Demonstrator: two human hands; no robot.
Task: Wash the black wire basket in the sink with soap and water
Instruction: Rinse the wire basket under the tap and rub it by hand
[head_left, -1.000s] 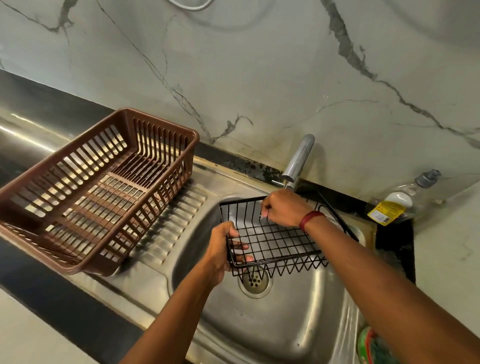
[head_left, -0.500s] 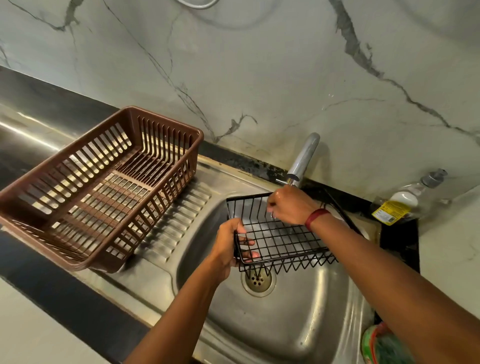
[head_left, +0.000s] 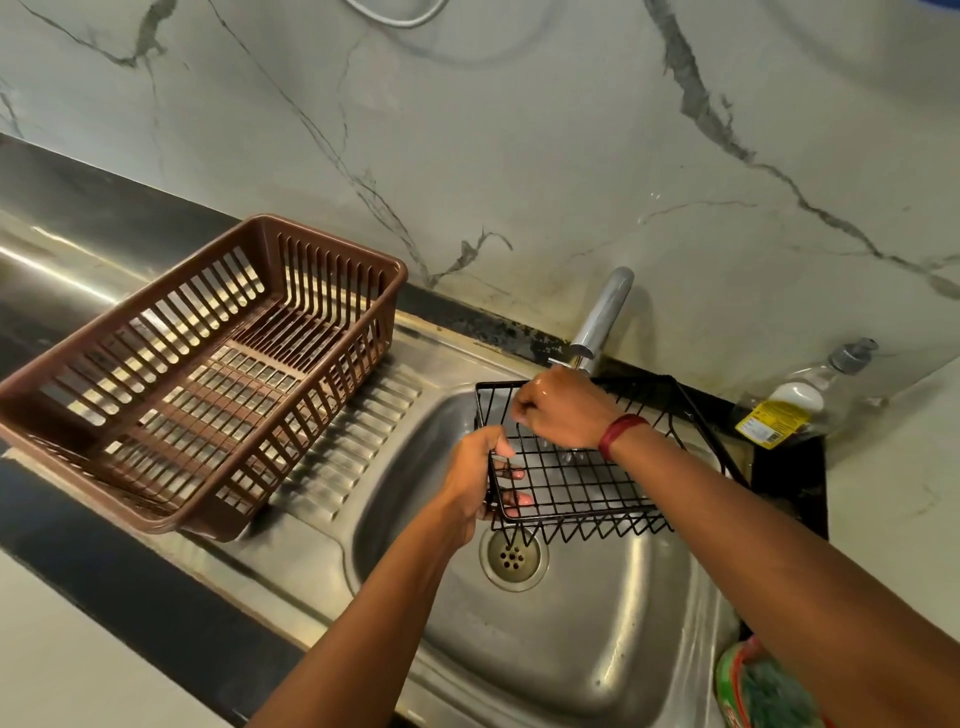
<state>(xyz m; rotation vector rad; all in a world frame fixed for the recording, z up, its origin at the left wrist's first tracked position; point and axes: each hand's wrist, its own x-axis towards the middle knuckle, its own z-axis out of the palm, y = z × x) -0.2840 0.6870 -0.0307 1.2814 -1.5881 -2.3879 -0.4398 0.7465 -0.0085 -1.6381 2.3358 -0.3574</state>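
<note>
Hazard note: black wire basket (head_left: 582, 467) held above drain (head_left: 513, 557), under tap (head_left: 597, 327).

Brown plastic crate (head_left: 197, 374) parked left on drainboard, near enough to catch splash or a knock from the elbow. Left hand (head_left: 475, 475) gripping basket's left wall, fingers (head_left: 511, 500) curled through the wires; likely slip once soap-slick, dropping basket into sink (head_left: 571, 649). Right hand (head_left: 563, 413) curled over rear grid, pinching or rubbing wire: cannot tell which. Possible snag on wire ends. Soap bottle (head_left: 795, 405) far right, within toppling reach.
</note>
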